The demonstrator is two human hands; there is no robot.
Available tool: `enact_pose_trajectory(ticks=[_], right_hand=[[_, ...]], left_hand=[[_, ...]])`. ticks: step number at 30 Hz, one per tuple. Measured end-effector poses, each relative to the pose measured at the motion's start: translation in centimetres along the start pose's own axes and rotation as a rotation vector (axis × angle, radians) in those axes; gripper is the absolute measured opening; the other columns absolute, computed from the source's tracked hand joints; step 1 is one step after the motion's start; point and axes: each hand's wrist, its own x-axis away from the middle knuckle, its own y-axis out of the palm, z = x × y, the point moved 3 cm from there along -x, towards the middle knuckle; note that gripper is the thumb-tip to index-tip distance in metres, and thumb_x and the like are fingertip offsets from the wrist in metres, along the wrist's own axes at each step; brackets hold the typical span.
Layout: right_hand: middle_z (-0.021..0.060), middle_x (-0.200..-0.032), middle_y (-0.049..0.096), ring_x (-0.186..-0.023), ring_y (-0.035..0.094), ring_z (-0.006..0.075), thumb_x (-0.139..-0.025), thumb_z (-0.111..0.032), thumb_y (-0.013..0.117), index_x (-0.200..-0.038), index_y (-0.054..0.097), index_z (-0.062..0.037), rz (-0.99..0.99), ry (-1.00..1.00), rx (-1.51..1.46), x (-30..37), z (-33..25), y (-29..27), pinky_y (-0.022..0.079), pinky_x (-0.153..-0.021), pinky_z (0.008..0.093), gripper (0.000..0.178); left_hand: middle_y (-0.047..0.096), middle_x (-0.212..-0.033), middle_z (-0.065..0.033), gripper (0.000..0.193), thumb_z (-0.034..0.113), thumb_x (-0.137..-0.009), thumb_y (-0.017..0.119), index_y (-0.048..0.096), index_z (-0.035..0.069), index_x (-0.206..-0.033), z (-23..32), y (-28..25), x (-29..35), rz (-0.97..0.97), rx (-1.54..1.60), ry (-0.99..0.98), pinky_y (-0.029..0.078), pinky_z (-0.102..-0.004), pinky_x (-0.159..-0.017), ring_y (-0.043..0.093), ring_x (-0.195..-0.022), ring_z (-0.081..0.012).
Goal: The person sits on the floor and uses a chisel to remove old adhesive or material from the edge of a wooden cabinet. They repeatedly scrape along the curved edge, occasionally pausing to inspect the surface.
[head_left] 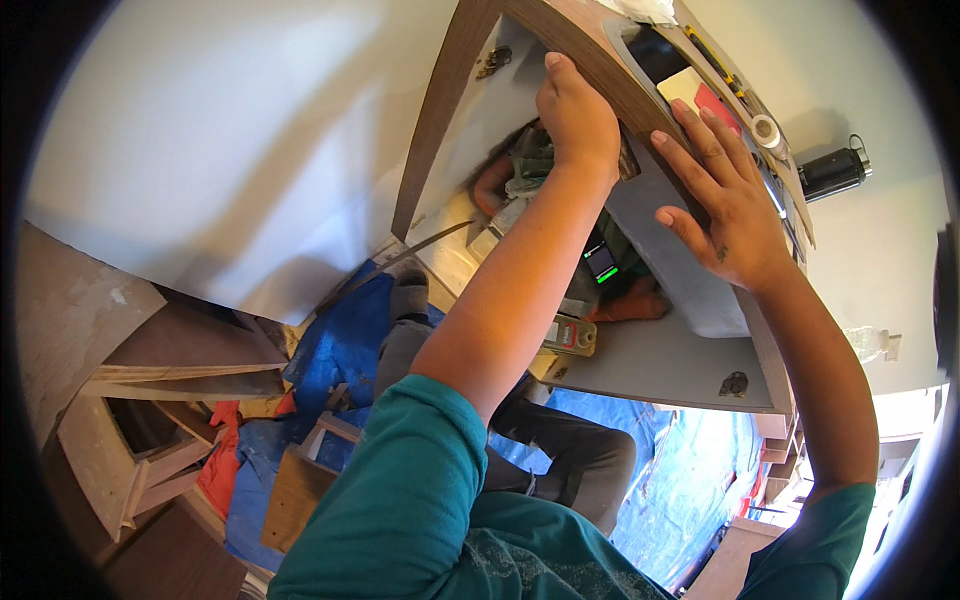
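My left hand (580, 118) reaches up into the opening of a wood-edged cabinet (440, 110), thumb raised. Its fingers curl out of sight beside a short dark wooden piece (628, 160); what they grip is hidden. Fingers spread, my right hand (725, 205) lies flat along the brown edge strip (575, 45) at the cabinet's right side. Below my left wrist, inside the opening, a phone (601, 262) shows a partly green lit screen. Close to it are a yellowish box-like item (570, 336) and shadowed, arm-like brown shapes I cannot make out fully.
Along the upper right ledge lie a yellow-and-black cutter (708, 55), a white roll (768, 132) and a black bottle (835, 172). Metal hinges (734, 384) sit on the cabinet's edges. Blue sheeting (640, 460) covers the floor; wooden frames (120, 460) stand lower left.
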Motion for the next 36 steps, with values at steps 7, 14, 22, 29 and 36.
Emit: enact_pose_trajectory(ticks=[7,14,22,29,36], right_hand=[[0.0083,-0.160,0.039,-0.141,0.040,0.0406,-0.090,-0.042,0.068,-0.146,0.053,-0.0182,0.011,-0.003,0.000,0.2,0.1,0.1,0.035,-0.115,0.0542,0.063],[0.0078,-0.161,0.037,-0.143,0.039,0.0406,-0.090,-0.043,0.068,-0.147,0.052,-0.0201,-0.006,0.010,0.006,0.0,0.3,-0.1,0.035,-0.115,0.0548,0.064],[0.0087,-0.162,0.036,-0.143,0.039,0.0410,-0.090,-0.043,0.068,-0.147,0.052,-0.0197,-0.015,0.012,-0.011,0.2,0.3,0.0,0.034,-0.115,0.0569,0.064],[0.0091,-0.161,0.037,-0.142,0.040,0.0408,-0.090,-0.042,0.068,-0.147,0.052,-0.0190,-0.002,0.011,-0.008,0.1,0.1,-0.1,0.035,-0.114,0.0560,0.064],[0.0080,-0.162,0.037,-0.142,0.040,0.0400,-0.089,-0.042,0.068,-0.147,0.052,-0.0197,0.006,0.010,0.007,0.2,0.1,0.0,0.035,-0.115,0.0551,0.064]], left_hand=[[0.061,-0.125,-0.0184,0.059,0.045,-0.109,0.031,0.052,-0.007,-0.130,0.5,0.0,-0.2,0.032,-0.072,-0.112,0.044,-0.0380,-0.097,0.059,-0.110,-0.0274],[0.059,-0.127,-0.0183,0.061,0.046,-0.110,0.029,0.050,-0.006,-0.132,-0.3,-0.6,0.3,0.006,0.072,-0.079,0.045,-0.0366,-0.100,0.059,-0.113,-0.0252],[0.061,-0.123,-0.0178,0.061,0.046,-0.111,0.028,0.054,-0.007,-0.128,0.2,-0.5,0.2,0.029,0.011,-0.003,0.046,-0.0350,-0.097,0.060,-0.109,-0.0249],[0.063,-0.121,-0.0173,0.060,0.045,-0.110,0.029,0.056,-0.006,-0.126,0.5,-0.3,-0.3,0.023,-0.011,0.004,0.046,-0.0348,-0.095,0.060,-0.108,-0.0250],[0.062,-0.123,-0.0171,0.059,0.044,-0.110,0.029,0.054,-0.005,-0.128,1.1,0.0,-0.2,0.042,-0.055,-0.044,0.046,-0.0361,-0.096,0.060,-0.108,-0.0254]])
